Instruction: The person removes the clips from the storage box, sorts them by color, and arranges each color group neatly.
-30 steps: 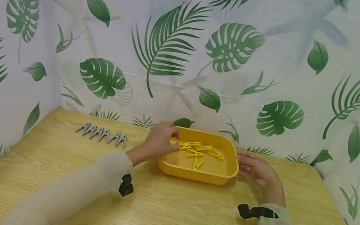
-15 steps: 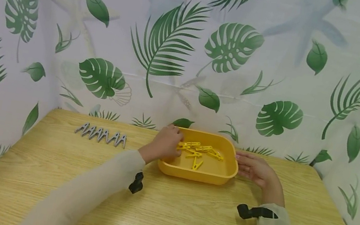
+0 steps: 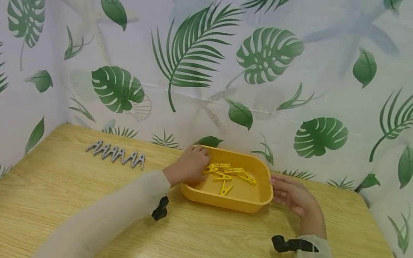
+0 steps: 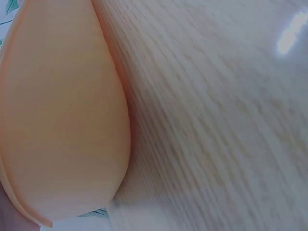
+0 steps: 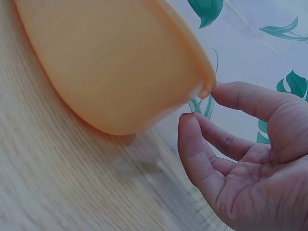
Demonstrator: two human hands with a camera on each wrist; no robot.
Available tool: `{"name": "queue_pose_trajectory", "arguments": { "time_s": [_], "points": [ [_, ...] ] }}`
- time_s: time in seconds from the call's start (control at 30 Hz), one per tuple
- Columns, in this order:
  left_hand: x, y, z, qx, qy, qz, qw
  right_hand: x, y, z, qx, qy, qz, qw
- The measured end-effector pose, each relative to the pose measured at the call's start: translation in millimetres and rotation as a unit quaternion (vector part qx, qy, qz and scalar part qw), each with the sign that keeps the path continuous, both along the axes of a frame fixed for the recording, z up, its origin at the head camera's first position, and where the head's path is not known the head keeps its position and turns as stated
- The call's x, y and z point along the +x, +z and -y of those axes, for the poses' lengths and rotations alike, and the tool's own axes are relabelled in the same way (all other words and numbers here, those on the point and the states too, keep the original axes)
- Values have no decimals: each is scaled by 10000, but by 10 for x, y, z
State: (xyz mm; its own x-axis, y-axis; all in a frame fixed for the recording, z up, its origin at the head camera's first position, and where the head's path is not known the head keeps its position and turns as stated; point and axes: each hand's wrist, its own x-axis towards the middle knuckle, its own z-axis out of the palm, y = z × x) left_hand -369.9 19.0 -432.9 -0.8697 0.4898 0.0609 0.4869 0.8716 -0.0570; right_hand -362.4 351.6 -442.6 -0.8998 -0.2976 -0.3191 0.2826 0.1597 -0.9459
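Observation:
In the head view a yellow plastic basin [image 3: 226, 202] stands on the table with several yellow clothespins [image 3: 226, 188] in it. My left hand [image 3: 193, 164] reaches over the basin's left rim; its fingertips are hidden, so I cannot tell whether they hold a clothespin. The left wrist view is largely filled by the basin's outer wall [image 4: 67, 115]. At the right end my right hand [image 3: 294, 196] touches the basin. In the right wrist view a fingertip [image 5: 224, 92] of that hand meets the rim, while the other loosely bent fingers stand apart from it.
Several grey clothespins [image 3: 116, 153] lie in a row on the wooden table [image 3: 210, 249], left of the basin. A leaf-patterned white sheet [image 3: 203, 54] hangs close behind the table and along both sides.
My left hand has moved a little right and farther into the basin, so its thumb and fingertips no longer show. The right hand and the basin have stayed in place.

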Motion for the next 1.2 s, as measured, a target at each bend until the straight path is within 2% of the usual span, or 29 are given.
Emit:
{"name": "queue_pose_trajectory", "arguments": {
  "time_s": [0.13, 0.37, 0.5, 0.6, 0.83, 1.2],
  "points": [
    [-37, -16, -4, 154, 31, 116, 9998, -9, 7, -1, -5, 20, 15, 10000],
    [-60, -27, 5, 730, 104, 468, 9962, 10, 26, 2, -86, 45, 0, 10000],
    [-50, -14, 5, 715, 101, 524, 9960, 17, 36, 8, -60, 89, -45, 9999],
    [-39, 3, 8, 756, 89, 564, 9955, 15, 38, 10, -42, 97, -54, 9999],
    [-62, -23, 44, 1301, -70, 709, 9889, 26, 29, 8, -113, 45, -12, 9999],
    [-95, -32, 59, 1411, -233, 755, 9868, 23, 31, 13, -69, 13, -36, 10000]
  ]
}}
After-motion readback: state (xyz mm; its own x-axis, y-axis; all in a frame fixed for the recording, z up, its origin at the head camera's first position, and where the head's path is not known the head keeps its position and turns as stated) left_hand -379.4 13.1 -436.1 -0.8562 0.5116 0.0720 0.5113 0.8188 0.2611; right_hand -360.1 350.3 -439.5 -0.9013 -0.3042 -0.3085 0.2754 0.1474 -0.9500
